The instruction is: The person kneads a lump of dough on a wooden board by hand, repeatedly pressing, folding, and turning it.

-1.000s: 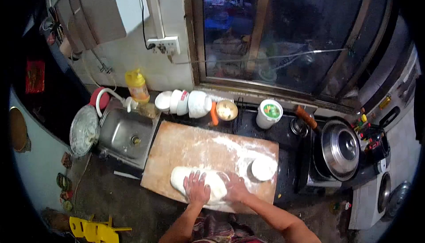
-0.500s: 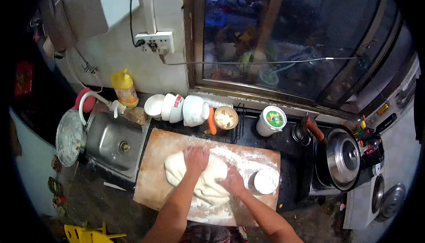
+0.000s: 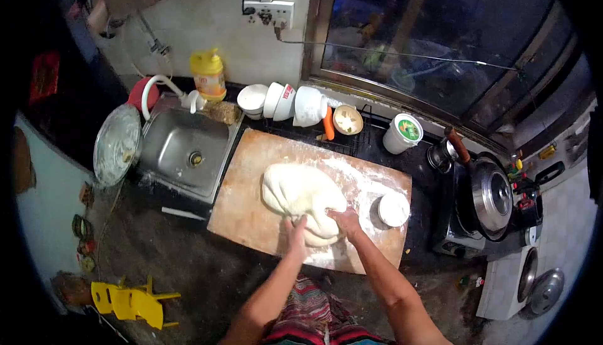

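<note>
A large, soft mass of white dough (image 3: pixel 298 191) lies on a floured wooden board (image 3: pixel 242 219), with folds along its near right side. My left hand (image 3: pixel 296 235) grips the dough's near edge, its fingertips partly hidden against the dough. At the right edge, my right hand (image 3: pixel 347 221) has its fingers curled into a fold. Just right of that hand stands a round white container (image 3: pixel 394 210) on the board, dusted with flour.
Left of the board is a steel sink (image 3: pixel 182 150) with a floury metal basin (image 3: pixel 117 145) beside it. White bowls (image 3: pixel 308 106), a carrot (image 3: pixel 328 124) and a lidded white tub (image 3: pixel 402 134) line the back. A lidded wok (image 3: pixel 492 194) sits on the stove at right.
My left hand has come from the top of the dough to its near edge. My right hand stays at the right side. The camera view has shifted, showing more floor.
</note>
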`<state>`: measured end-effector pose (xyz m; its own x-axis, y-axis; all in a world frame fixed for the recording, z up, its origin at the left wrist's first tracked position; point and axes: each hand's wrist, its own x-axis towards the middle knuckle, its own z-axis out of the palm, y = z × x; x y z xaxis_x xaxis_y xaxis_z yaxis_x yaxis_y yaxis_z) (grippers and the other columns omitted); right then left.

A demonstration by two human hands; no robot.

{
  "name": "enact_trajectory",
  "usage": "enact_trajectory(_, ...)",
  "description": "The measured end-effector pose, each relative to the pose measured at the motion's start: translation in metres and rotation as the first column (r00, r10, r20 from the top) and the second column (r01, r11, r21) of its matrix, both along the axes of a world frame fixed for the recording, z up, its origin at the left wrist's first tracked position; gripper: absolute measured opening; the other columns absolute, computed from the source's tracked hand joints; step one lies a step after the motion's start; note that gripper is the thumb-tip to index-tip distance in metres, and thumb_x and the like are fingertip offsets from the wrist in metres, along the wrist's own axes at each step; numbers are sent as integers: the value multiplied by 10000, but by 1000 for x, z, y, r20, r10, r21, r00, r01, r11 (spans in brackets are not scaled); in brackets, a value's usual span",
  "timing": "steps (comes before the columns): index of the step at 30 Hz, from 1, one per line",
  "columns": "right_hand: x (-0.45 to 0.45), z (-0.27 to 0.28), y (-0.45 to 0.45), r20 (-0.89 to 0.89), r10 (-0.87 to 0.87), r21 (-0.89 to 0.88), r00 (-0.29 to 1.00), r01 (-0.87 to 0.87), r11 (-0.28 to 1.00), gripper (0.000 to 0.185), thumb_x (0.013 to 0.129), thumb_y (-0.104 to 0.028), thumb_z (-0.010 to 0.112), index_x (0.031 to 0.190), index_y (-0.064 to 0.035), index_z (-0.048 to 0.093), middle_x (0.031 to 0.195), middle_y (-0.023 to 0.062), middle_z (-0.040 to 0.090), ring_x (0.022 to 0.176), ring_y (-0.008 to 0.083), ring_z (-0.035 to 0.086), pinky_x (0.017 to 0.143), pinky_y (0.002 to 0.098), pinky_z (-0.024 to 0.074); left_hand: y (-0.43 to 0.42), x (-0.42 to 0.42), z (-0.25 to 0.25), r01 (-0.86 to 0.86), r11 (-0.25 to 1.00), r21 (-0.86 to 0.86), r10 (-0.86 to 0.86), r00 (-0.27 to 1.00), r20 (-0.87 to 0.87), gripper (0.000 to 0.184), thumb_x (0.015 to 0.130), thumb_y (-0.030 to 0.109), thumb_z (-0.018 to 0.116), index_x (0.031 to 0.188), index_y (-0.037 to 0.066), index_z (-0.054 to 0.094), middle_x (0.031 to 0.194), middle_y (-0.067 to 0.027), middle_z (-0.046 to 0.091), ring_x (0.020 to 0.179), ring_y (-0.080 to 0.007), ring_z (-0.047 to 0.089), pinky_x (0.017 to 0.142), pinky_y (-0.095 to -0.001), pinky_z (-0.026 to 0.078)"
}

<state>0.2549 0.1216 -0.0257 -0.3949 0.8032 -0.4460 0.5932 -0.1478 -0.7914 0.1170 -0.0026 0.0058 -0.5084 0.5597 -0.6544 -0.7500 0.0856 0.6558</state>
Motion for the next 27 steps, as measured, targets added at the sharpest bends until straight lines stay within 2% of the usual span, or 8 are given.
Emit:
enact_trajectory(6, -22, 56, -86, -484, -551, -711, 680, 61, 701, 537, 945, -422, 592, 1316, -39, 530, 1133, 127, 673, 942, 281, 695, 735, 423, 591, 31, -26, 33, 294, 928, -228, -363, 577, -732, 526, 751, 201, 712, 1218, 6, 568, 1137, -180, 630, 1055, -310, 616, 912, -390, 485)
enact_trajectory(7, -16, 32, -90, -516, -508, -692, 689, 13, 721, 515, 970, -429, 526, 1316, -47, 518, 1103, 119, 683, 931, 293, 703, 703, 437, 591, 34, -13, 66, 268, 889, -371, -445, 319, -837, 501, 752, 207, 699, 1201, 16, 586, 1141, -201, 630, 1063, -326, 618, 927, -414, 472)
enact_trajectory(10, 20, -6, -75, -137, -181, -409, 974, 111, 906, 393, 957, -331, 508, 1161, 0, 566, 946, 196, 677, 839, 332, 687, 713, 450, 546, 57, 27, 63, 341, 711, -615, -660, 19, -751, 442, 771, 272, 683, 1143, 46, 608, 1236, -208, 568, 1102, -390, 581, 945, -456, 466)
enact_trajectory(12, 55, -15, -66, 157, -104, 118, 982, 86, 989, 332, 948, -265, 496, 1057, 32, 599, 841, 247, 672, 777, 358, 676, 719, 458, 517, 64, 49, 56, 419, 645, -639, -707, 11, -707, 489, 803, 304, 662, 1208, 41, 591, 1267, -221, 549, 1152, -403, 552, 981, -454, 447)
enact_trajectory(14, 58, 46, -68, 43, -189, 618, 981, 123, 777, 310, 946, -233, 494, 981, 52, 610, 720, 259, 633, 704, 423, 635, 677, 468, 509, 70, 57, 58, 491, 615, -617, -715, 16, -699, 537, 831, 337, 644, 1271, 38, 568, 1296, -231, 531, 1196, -409, 527, 1016, -444, 428)
enact_trajectory(20, 19, 72, -54, 339, 295, 589, 894, -446, 674, 273, 937, -199, 496, 854, 39, 602, 754, 275, 627, 667, 429, 628, 631, 495, 520, 46, -5, 48, 794, 599, -104, -657, 414, -630, 390, 849, 208, 661, 1196, 31, 649, 1226, -186, 569, 1130, -383, 542, 1004, -430, 426)
enact_trajectory(24, -16, 40, -30, 426, 405, 488, 809, -582, 650, 218, 903, -131, 498, 866, 40, 628, 754, 277, 632, 618, 430, 629, 605, 466, 545, 39, -90, 20, 271, 868, -417, -454, 93, -886, 493, 830, 259, 711, 1264, 45, 615, 1300, -185, 552, 1208, -392, 504, 1048, -419, 398)
enact_trajectory(27, -47, 27, -12, 512, 485, 375, 709, -693, 616, 245, 891, -163, 498, 844, 15, 661, 788, 259, 654, 686, 409, 657, 661, 465, 553, 65, -142, -25, 350, 796, -493, -562, 126, -818, 733, 783, 373, 748, 1373, 17, 498, 1328, -229, 521, 1255, -391, 474, 1064, -435, 383)
